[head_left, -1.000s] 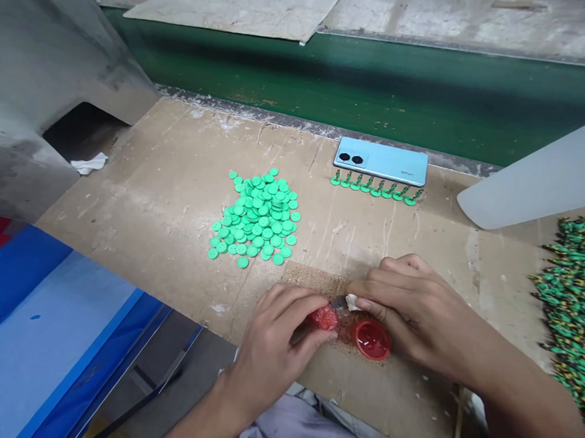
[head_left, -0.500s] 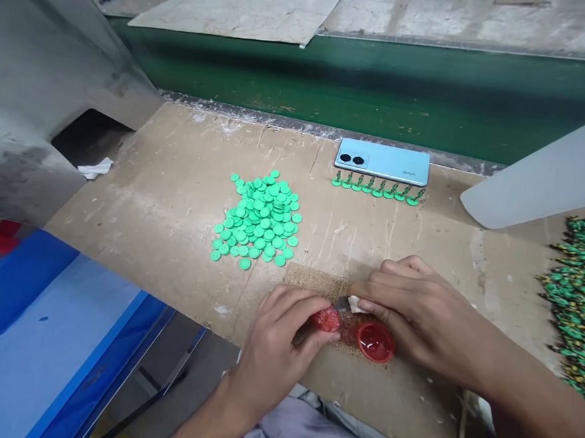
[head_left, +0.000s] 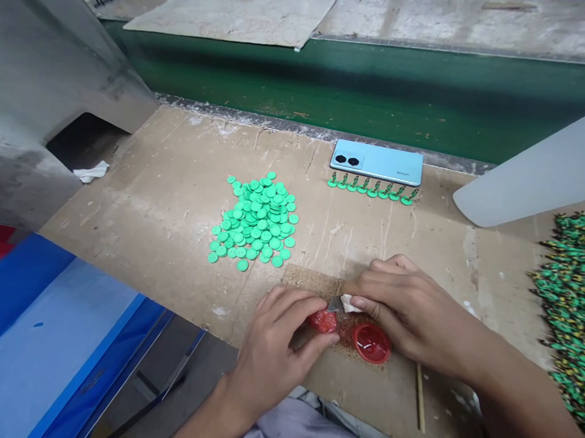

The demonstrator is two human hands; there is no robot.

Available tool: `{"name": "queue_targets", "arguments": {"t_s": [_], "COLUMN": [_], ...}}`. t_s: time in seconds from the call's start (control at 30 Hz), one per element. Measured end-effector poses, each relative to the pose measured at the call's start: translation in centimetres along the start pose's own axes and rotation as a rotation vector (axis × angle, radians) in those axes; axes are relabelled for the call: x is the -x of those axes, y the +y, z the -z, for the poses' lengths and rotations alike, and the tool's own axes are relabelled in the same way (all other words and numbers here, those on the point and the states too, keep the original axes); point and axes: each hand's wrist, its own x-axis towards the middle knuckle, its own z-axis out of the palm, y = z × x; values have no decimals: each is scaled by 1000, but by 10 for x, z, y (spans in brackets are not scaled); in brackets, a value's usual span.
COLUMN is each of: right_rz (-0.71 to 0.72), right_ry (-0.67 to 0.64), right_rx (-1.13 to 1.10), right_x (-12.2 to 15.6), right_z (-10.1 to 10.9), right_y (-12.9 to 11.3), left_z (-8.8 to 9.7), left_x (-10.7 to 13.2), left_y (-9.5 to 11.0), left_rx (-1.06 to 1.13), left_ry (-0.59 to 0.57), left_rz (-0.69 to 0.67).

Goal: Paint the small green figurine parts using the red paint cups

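My left hand pinches a small red lump with a wet, rough face between thumb and fingers, low over the near part of the table. From the right, my right hand grips a small flat blade by its white-wrapped end. The blade's tip is at the upper edge of the red lump; whether it cuts in cannot be made out. Just below the right fingers sits a shallow red cup with glossy red liquid inside. A brownish, speckled patch of table surface lies under both hands.
Left of centre is a loose heap of green discs. A light blue phone lies behind a row of small figures on green bases. Many green-black pieces pile at right, near a white tube. A thin stick lies near my right forearm.
The view has shifted slightly, and most things appear a little further left. The thin stick lies clearly further left and shows more of its length. Both hands keep their grips.
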Motion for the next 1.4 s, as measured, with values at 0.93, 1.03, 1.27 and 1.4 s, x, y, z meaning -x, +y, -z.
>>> {"name": "queue_targets", "arguments": {"t_s": [0.93,1.03,1.27,1.4], "right_rz": [30,25,-13,-20], "right_ry": [19,13,-38,-54], "right_rx": [-46,-30,-96,-129], "right_x": [-1,-2,0,1], "right_z": [3,2,3,4], "right_y": [5,5,2,0], "left_z": [-1,-1,-1,-1], "left_x": [-1,-1,-3,-2], "left_y": [0,0,-1,1], "left_rx": [-2,-1,-7,2], "left_ry": [13,16,21,22], "left_rz": [2,-5,-4,-1]}}
